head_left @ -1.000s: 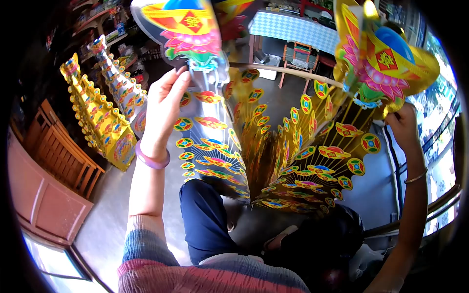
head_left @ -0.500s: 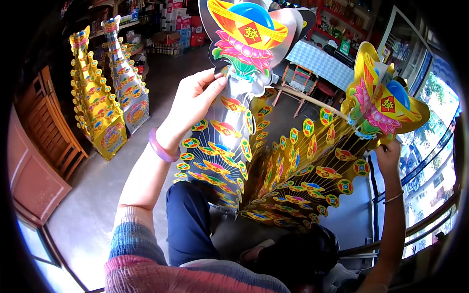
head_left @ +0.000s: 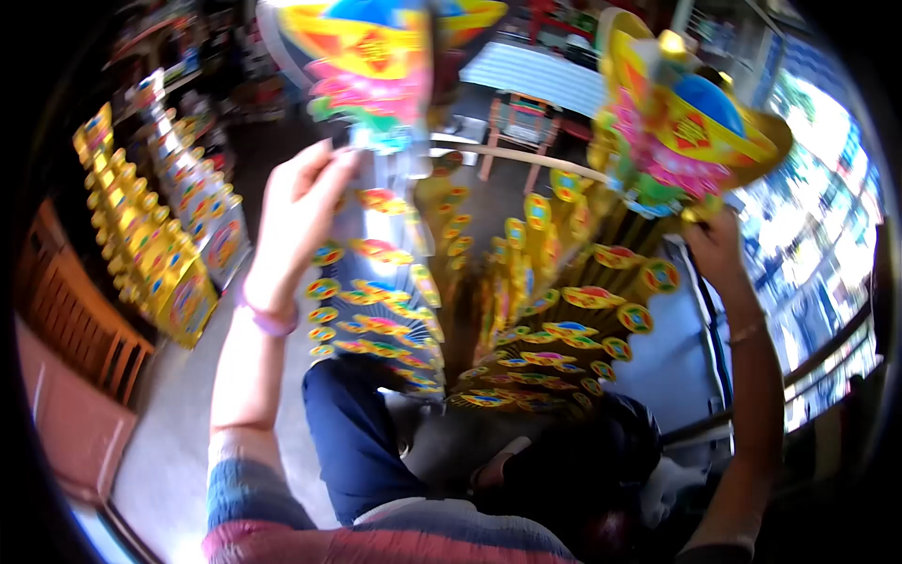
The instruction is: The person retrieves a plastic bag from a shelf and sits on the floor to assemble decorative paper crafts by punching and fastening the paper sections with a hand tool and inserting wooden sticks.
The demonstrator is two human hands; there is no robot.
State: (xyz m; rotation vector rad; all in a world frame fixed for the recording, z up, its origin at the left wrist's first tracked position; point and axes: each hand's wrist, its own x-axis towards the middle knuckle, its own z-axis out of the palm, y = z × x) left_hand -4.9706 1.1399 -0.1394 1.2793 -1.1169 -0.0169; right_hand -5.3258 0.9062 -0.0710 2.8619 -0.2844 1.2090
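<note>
My left hand (head_left: pixel 299 211), with a purple bangle at its wrist, pinches the edge of a silver cardboard tower (head_left: pixel 383 226) just below its top. That top carries a printed gold ingot (head_left: pixel 371 42) over a pink lotus. To the right, my right hand (head_left: pixel 716 242) is closed on the neck of a gold cardboard tower (head_left: pixel 590 299), under its own ingot-and-lotus top (head_left: pixel 700 122). Both towers stand upright before my knees, covered in coin and ingot cutouts. A pale stick (head_left: pixel 517 155) runs between their necks. Motion blurs the left top.
Two finished-looking towers, one gold (head_left: pixel 150 249) and one silver (head_left: pixel 202 188), stand on the floor at left. Near them is a wooden bench (head_left: pixel 80 296). A table with a checked cloth (head_left: pixel 536 80) and a chair (head_left: pixel 521 127) stand behind. Bright windows (head_left: pixel 817 254) line the right.
The view has shifted, so the held tops and both my hands appear further left. Both hands keep their hold on the towers. The picture is blurrier now.
</note>
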